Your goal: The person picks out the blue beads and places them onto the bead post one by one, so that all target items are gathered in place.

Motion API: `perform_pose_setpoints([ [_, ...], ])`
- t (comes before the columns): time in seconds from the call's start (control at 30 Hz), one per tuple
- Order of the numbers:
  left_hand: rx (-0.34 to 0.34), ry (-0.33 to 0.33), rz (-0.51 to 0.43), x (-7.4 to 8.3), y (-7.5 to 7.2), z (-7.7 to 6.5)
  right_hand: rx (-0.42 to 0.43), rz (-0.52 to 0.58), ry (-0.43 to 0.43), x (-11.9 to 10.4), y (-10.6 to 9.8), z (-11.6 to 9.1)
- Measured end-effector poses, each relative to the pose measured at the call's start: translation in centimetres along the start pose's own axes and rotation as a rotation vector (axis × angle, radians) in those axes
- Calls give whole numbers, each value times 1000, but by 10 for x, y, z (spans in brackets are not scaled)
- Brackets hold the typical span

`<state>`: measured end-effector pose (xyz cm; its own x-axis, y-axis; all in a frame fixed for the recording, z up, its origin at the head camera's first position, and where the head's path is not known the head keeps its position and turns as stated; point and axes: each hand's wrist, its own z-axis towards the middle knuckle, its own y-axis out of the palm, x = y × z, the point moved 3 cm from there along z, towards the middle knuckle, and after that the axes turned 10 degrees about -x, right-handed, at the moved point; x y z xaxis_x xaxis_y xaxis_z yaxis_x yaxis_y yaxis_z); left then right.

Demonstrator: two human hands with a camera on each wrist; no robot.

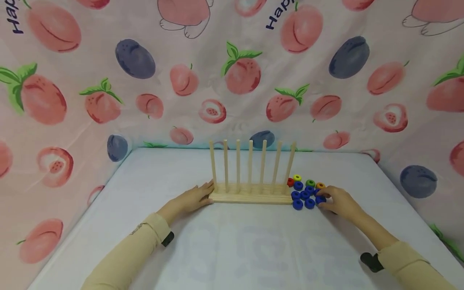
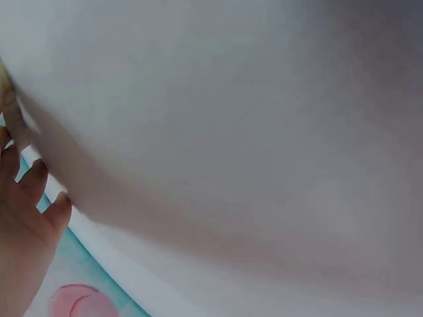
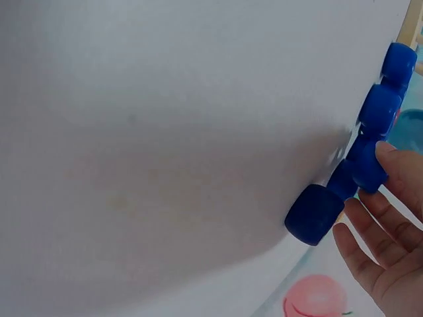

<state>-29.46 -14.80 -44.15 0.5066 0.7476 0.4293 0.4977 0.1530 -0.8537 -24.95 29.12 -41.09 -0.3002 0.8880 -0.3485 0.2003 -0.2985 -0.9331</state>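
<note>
A pale wooden stand (image 1: pixel 250 197) with several upright pegs lies across the middle of the table. My left hand (image 1: pixel 192 198) rests against its left end, thumb at the front side and fingers spread toward the back. Those fingers (image 2: pixel 58 211) look nearly straight in the left wrist view. At the stand's right end my right hand (image 1: pixel 340 203) pinches a blue bead (image 3: pixel 367 165) between thumb and fingers, at the right side of a group of beads. Several more blue beads (image 1: pixel 298 204) lie close by, partly touching; one dark blue bead (image 3: pixel 314 214) sits in front of the fingertips.
Behind the blue beads are a yellow bead (image 1: pixel 297 177), a green bead (image 1: pixel 310 183), an orange bead (image 1: pixel 320 185) and a red bead (image 1: pixel 291 182). A white cloth covers the table (image 1: pixel 232 245). A fruit-printed curtain (image 1: pixel 163 60) hangs behind and at both sides.
</note>
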Motion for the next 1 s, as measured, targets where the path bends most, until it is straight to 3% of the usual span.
perform_pose_setpoints([
  [0.47, 0, -7, 4, 2, -4, 2, 72, 1, -44, -2, -2, -1],
  [1.0, 1, -10, -14, 1, -3, 2, 65, 100, -94, -22, 3, 1],
])
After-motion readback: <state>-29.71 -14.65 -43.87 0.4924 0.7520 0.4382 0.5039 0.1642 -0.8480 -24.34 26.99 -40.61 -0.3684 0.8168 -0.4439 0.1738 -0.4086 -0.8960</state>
